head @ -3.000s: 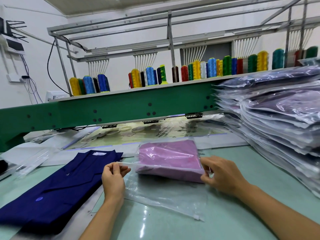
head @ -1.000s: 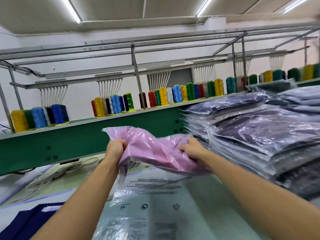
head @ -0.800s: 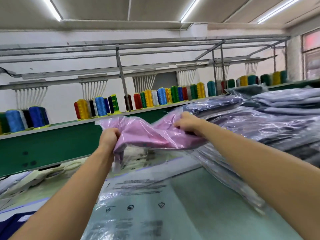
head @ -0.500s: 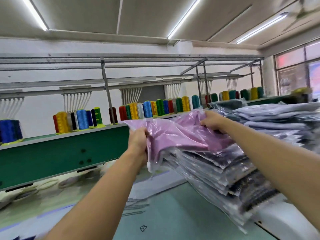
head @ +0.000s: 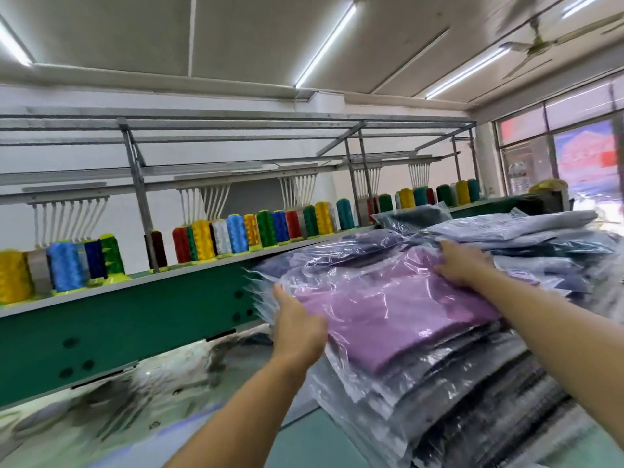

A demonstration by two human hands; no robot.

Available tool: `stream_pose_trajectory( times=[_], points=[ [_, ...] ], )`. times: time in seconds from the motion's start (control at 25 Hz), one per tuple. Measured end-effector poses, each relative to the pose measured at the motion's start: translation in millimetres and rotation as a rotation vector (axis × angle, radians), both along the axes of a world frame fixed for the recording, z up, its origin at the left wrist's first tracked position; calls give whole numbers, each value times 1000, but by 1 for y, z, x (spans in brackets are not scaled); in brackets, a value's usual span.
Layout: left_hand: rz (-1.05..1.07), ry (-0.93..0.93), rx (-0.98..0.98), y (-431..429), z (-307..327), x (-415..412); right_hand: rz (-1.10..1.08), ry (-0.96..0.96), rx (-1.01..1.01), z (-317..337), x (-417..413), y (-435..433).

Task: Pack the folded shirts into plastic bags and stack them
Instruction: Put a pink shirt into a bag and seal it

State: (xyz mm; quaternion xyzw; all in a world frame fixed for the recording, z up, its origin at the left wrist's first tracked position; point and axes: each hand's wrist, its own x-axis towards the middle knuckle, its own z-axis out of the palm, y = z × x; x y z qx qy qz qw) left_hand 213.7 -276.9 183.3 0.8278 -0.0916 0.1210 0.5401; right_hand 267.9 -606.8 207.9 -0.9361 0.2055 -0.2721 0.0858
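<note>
A folded pink shirt in a clear plastic bag [head: 388, 309] lies on top of the tall stack of bagged shirts [head: 466, 393] at the right. My left hand [head: 297, 327] holds the bag's near left edge, thumb up, with its fingers tucked at the edge. My right hand [head: 462, 265] rests on the bag's far right side with its fingers spread flat on the plastic. More bagged shirts in grey and dark blue [head: 506, 228] lie higher up behind the pink one.
A green embroidery machine beam [head: 118, 325] runs across the left, with rows of coloured thread cones [head: 236, 234] on top. Loose plastic bags [head: 101, 413] lie blurred on the table below it. A ceiling fan [head: 537, 38] turns overhead.
Both hands lifted the bagged pink shirt off the table, carried it up and to the right, and set it down on the stack. The view swung right with it.
</note>
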Motion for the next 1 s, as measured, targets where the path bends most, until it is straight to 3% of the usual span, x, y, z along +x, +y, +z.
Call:
stream_pose_trajectory(
  times=[0.08, 0.16, 0.24, 0.32, 0.4, 0.48, 0.68, 0.84, 1.0],
  points=[
    [74, -267, 394, -10, 3, 11, -49, 51, -36, -7, 16, -14],
    [18, -432, 645, -24, 15, 25, -75, 131, -113, -7, 27, -18],
    [-78, -389, 833, -40, 27, 42, -3, 142, -208, -7, 38, -15],
    [-147, -262, 980, -54, 28, 58, 201, 134, -192, -9, 48, -9],
    [-209, -120, 947, -63, 21, 68, 420, 194, 10, -9, 53, -5],
    [-286, -17, 787, -69, 11, 75, 539, 270, 172, -9, 56, -6],
    [-390, 95, 741, -72, 5, 86, 637, 403, 315, -10, 68, -13],
    [-431, 75, 798, -73, 3, 86, 654, 461, 286, -16, 75, -15],
    [-322, -14, 798, -66, 4, 82, 448, 566, 94, -22, 76, -13]
  ],
)
